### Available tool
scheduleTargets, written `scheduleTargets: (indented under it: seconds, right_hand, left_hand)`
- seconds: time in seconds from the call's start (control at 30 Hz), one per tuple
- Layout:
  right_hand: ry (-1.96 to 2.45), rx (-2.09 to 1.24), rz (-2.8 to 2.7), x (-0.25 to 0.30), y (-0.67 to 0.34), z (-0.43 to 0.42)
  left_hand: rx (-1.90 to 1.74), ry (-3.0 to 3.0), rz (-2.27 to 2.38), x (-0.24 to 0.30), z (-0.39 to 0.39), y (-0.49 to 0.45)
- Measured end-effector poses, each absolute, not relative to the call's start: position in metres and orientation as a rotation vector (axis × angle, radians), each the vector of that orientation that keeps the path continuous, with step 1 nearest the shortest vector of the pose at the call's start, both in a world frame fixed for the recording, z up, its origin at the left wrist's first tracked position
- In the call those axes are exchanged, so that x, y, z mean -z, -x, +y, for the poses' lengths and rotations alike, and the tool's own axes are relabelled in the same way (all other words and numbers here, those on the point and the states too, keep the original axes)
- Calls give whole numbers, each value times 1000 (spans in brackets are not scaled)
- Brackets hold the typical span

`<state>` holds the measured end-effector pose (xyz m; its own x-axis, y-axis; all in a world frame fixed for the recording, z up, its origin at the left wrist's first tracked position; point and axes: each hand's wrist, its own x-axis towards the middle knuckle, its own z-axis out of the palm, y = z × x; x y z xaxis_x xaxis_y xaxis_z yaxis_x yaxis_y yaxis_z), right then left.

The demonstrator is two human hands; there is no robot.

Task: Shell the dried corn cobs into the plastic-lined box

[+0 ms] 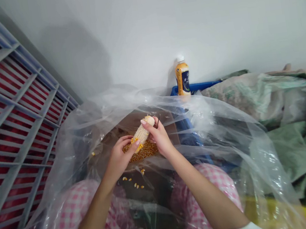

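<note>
Left hand (118, 159) closed around the lower end of a half-stripped corn cob (141, 134); right hand (158, 136) gripping its upper end. Loose kernels (142, 151) piled just beneath both hands.

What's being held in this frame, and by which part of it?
A partly stripped corn cob is held in both hands: the right hand holds it at its upper end, and the left hand at its lower end, where yellow kernels remain.
</note>
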<state>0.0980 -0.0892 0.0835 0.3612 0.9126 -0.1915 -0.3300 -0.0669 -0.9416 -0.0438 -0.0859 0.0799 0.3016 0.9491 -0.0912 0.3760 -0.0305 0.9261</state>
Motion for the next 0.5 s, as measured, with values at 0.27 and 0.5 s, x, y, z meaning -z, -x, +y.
scheduleTargets:
  seconds: [0.27,0.5]
  right_hand:
    - [1245,-988,-794,-70,-96,-90]
    - [1355,-926,-964,-77,-98,-94]
  left_hand:
    - [-697,-1346,1285,-82,-89,37]
    - [-656,-1136,1193,-79,-89,35]
